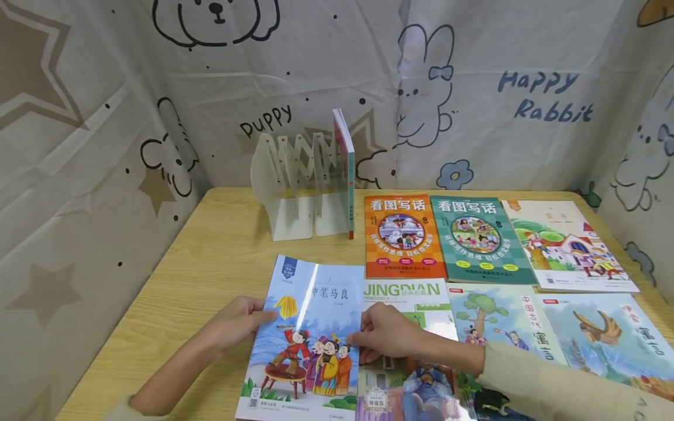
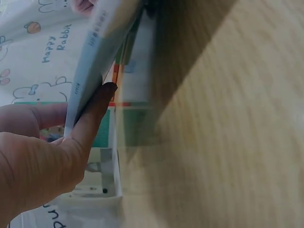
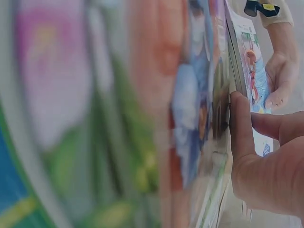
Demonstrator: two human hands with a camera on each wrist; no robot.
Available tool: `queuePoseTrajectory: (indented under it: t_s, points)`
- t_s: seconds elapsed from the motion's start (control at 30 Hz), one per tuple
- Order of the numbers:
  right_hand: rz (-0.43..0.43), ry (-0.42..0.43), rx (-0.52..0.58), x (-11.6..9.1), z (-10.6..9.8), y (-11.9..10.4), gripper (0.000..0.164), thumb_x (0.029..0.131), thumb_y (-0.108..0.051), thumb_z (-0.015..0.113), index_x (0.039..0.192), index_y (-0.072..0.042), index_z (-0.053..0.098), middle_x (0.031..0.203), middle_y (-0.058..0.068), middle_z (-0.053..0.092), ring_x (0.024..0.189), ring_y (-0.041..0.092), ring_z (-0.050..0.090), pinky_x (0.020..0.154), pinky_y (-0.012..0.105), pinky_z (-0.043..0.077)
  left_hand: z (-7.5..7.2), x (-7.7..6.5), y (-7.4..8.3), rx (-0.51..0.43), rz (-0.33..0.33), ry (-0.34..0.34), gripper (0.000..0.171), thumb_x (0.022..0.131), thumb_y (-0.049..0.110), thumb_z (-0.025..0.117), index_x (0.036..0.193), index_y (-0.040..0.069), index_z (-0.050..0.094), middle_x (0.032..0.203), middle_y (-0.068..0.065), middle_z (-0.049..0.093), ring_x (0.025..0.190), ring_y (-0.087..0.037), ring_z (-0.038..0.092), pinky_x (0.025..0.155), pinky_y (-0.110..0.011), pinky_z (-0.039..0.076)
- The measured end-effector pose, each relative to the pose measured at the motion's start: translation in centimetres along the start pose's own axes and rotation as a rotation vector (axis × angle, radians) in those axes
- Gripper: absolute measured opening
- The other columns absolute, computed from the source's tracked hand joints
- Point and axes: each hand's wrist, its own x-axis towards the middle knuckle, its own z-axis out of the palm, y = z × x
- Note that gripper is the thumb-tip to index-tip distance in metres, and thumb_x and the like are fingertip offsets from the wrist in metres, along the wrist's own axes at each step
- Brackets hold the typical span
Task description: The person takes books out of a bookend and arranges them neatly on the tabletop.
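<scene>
A blue picture book (image 1: 310, 316) with figures in robes on its cover is held by both hands, lifted off the table as the left wrist view shows. My left hand (image 1: 237, 321) grips its left edge, thumb on the cover and fingers beneath. At the opposite edge my right hand (image 1: 387, 332) pinches it between thumb and fingers. In the left wrist view the spine of the book (image 2: 85, 71) faces the camera. Partly under my right arm lies a book lettered JINGDIAN (image 1: 405, 292).
A white bookend rack (image 1: 292, 216) stands at the back, with one upright book (image 1: 350, 187) at its right side. Rightward lie an orange book (image 1: 405, 266), a green book (image 1: 489, 272), a white-covered book (image 1: 563, 216) and two pale blue books (image 1: 484, 304), (image 1: 595, 310).
</scene>
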Motion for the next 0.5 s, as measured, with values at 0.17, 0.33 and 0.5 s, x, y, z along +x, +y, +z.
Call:
queuePoseTrajectory:
  t_s: [0.17,0.33,0.5]
  points:
    - [0.014,-0.015,-0.079,0.4,0.1,-0.2,0.026,0.093,-0.015,0.072,0.072,-0.002,0.066,0.061,0.006,0.068,0.056,0.021,0.069,0.054,0.031,0.058,-0.2,0.0,-0.8,-0.015,-0.005,-0.018,0.035,0.101,0.012,0.054,0.12,-0.017,0.058,0.101,-0.017,0.072,0.088,-0.026,0.07,0.08,-0.035,0.057]
    - [0.017,-0.036,-0.162,0.6,0.0,-0.6,0.029,0.094,-0.019,0.071,0.068,-0.006,0.069,0.057,0.003,0.067,0.052,0.019,0.068,0.055,0.03,0.058,-0.5,0.2,-1.4,0.016,-0.015,-0.045,0.033,0.101,0.012,0.054,0.116,-0.017,0.06,0.097,-0.016,0.072,0.086,-0.027,0.07,0.078,-0.036,0.058]
    - [0.044,-0.061,-0.174,0.5,0.2,-0.8,0.03,0.094,-0.019,0.071,0.067,-0.006,0.069,0.057,0.004,0.066,0.05,0.018,0.067,0.054,0.03,0.058,-0.6,0.3,-1.7,0.087,-0.033,-0.06,0.03,0.101,0.012,0.054,0.108,-0.017,0.063,0.092,-0.015,0.072,0.082,-0.028,0.07,0.074,-0.039,0.06]
